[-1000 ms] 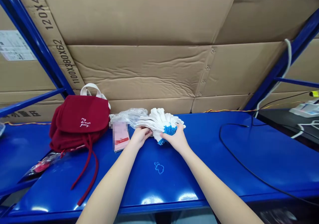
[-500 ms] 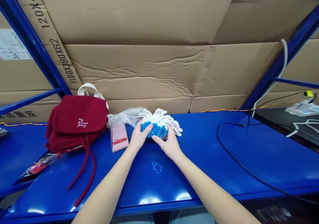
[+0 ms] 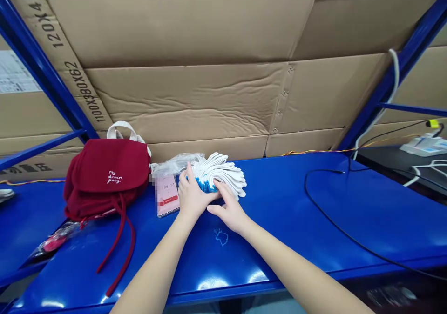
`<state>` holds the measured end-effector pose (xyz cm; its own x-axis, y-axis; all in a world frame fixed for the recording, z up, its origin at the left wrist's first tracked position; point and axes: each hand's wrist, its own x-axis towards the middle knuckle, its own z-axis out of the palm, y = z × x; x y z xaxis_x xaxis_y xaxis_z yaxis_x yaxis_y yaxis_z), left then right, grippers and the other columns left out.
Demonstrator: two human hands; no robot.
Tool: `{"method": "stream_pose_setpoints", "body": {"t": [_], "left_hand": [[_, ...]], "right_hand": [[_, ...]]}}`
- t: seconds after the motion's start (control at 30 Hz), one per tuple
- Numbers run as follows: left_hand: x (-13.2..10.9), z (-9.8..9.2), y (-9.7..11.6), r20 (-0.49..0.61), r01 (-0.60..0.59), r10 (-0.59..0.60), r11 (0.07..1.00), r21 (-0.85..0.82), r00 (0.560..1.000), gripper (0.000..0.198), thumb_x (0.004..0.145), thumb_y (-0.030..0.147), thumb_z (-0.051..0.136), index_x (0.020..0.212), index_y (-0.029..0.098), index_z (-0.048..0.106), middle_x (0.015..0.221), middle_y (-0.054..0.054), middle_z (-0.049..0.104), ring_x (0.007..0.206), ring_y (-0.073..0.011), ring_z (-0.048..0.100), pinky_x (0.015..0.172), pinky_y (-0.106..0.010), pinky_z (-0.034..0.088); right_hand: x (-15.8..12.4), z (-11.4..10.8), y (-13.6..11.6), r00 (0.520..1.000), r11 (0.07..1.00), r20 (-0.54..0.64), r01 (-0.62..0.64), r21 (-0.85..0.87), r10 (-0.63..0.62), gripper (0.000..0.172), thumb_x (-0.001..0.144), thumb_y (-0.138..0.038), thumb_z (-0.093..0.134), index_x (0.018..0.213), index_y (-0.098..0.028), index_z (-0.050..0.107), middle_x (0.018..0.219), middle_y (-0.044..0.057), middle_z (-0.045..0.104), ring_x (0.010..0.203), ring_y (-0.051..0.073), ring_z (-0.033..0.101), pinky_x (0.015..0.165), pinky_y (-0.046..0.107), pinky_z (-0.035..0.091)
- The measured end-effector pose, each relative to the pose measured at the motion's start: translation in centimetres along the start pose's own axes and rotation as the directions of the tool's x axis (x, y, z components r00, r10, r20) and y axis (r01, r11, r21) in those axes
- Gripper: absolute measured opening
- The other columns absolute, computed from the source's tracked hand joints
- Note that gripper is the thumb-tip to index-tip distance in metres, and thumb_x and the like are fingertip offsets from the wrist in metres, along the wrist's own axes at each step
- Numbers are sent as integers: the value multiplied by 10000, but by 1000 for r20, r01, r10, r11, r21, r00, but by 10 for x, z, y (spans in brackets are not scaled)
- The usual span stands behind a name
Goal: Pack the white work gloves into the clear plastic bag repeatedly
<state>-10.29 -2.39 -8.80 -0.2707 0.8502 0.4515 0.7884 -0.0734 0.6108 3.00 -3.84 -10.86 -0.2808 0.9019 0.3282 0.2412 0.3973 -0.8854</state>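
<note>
A thick bundle of white knitted gloves (image 3: 226, 172) with blue cuffs rests on the blue shelf, its glove fingers fanned out to the back and right. My left hand (image 3: 193, 195) is closed round the left side of the bundle, its thumb lying across the blue cuffs. At the front right, my right hand (image 3: 228, 207) curls its fingers onto the cuff end, with its thumb lower and toward the left. The two hands nearly meet there and cover much of the blue part. A crumpled clear plastic bag (image 3: 174, 164) lies just behind my left hand.
A phone (image 3: 167, 197) with a lit pink screen lies left of my hands. Beside it stands a dark red backpack (image 3: 108, 170) with dangling straps. A black cable (image 3: 335, 228) curves over the shelf (image 3: 279, 221) at right. Cardboard (image 3: 195, 100) forms the back wall.
The bundle has turned and its fanned glove fingers sit slightly further left. My right hand has moved left from the bundle's right side to its front, close to my left thumb.
</note>
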Motion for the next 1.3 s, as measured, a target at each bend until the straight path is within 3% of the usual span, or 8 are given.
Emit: {"method": "stream_pose_setpoints", "body": {"t": [0.1,0.23,0.5,0.7,0.9,1.07,1.17,1.3], "left_hand": [[2,3,-4,-19,-12,12,1000,-2,1000,1072,556,403,756,1432,203,171,1317,-179,324,1239,-392,376,980,-522,342],[4,4,-7,-14,-69,69,996,-50,998,915,596,326,718,1387,205,274,1276,-151,358,1211,-352,415,972,-488,375],[2,6,-9,-32,-134,131,985,-106,991,739,602,275,708,1265,195,391,1234,-130,374,1214,-321,408,1001,-468,367],[2,12,-8,-66,-132,123,978,-159,990,708,611,281,704,1239,186,391,1231,-118,385,1204,-287,416,1028,-443,353],[10,10,-11,-47,73,-88,962,-262,995,678,642,273,680,1247,192,385,1241,-116,391,1217,-268,415,1057,-433,324],[17,6,-12,-13,150,-162,941,-305,987,687,642,288,689,1254,194,390,1250,-121,400,1214,-272,425,1047,-431,333],[16,5,-13,-4,139,-147,944,-298,989,689,643,292,690,1255,187,391,1257,-127,400,1208,-269,431,1047,-434,334],[11,7,-12,-30,39,-48,966,-257,998,718,620,289,707,1257,194,389,1243,-121,400,1203,-279,433,1041,-456,343]], "right_hand": [[0,5,1,1000,1000,-4,5,-12,-5,722,711,-366,654,1370,-227,395,1394,111,409,1272,274,416,1005,446,413],[3,6,6,993,993,-115,-17,-115,4,698,739,-376,625,1371,-203,382,1394,117,429,1298,269,392,1077,464,318],[22,-18,14,980,972,-201,-48,-231,1,608,773,-433,577,1323,-208,449,1380,102,457,1297,274,389,1078,462,306],[28,-24,15,983,957,-153,-138,-254,101,558,814,-372,503,1343,-218,415,1330,93,500,1174,237,511,907,380,472],[12,-26,-6,996,728,14,-58,-683,93,457,830,-371,486,1257,-214,446,1194,96,602,1035,249,588,799,347,472],[12,-25,-16,985,527,113,28,-849,130,278,830,-347,467,1062,-205,525,1053,87,641,931,250,600,684,312,457],[16,-30,-15,992,496,47,-18,-868,118,326,832,-352,465,1123,-209,504,1142,90,608,987,262,570,689,312,452],[18,-34,-13,997,588,1,-47,-807,81,437,835,-372,473,1246,-228,430,1255,85,553,1057,258,541,722,312,449]]}}
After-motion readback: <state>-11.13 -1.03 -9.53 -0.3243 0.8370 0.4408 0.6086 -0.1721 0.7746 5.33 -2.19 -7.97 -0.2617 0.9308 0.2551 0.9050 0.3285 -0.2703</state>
